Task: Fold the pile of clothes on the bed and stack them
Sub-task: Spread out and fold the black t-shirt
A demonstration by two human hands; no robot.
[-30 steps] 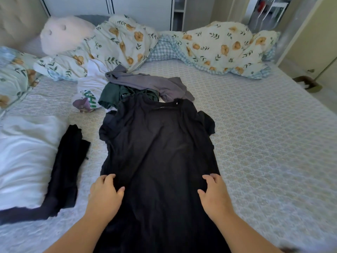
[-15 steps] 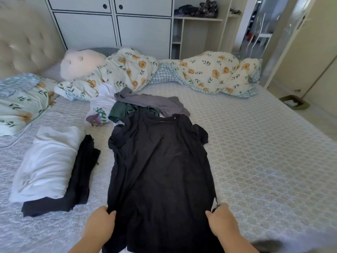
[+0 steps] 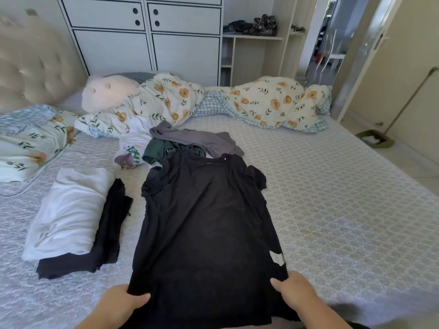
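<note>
**Hands dropped from mid-shirt to the hem**

Your hands slid back toward you: a second earlier they lay flat on the middle of the black T-shirt (image 3: pixel 209 224); half a second earlier they had reached its lower edge, and at this moment they had hold of the hem corners. Your left hand (image 3: pixel 118 305) had closed on the hem corner at about 7 o'clock, thumb on top of the cloth. Your right hand (image 3: pixel 297 295) pinched the opposite corner at about 5 o'clock, just below the pale care tag (image 3: pixel 276 257).

By my reading, smoothing was finished and the fold itself was about to begin, most likely bringing the hem toward the collar.

The shirt lay spread flat on the bed (image 3: pixel 344 210), running from your hands toward 12 o'clock, its collar touching the unfolded pile (image 3: pixel 190 143) of grey, green and white garments. Both sleeves looked bunched rather than laid out. The finished stack (image 3: pixel 71 217), a white piece over a black one, sat at 10 o'clock, beside the shirt without touching it.
</note>
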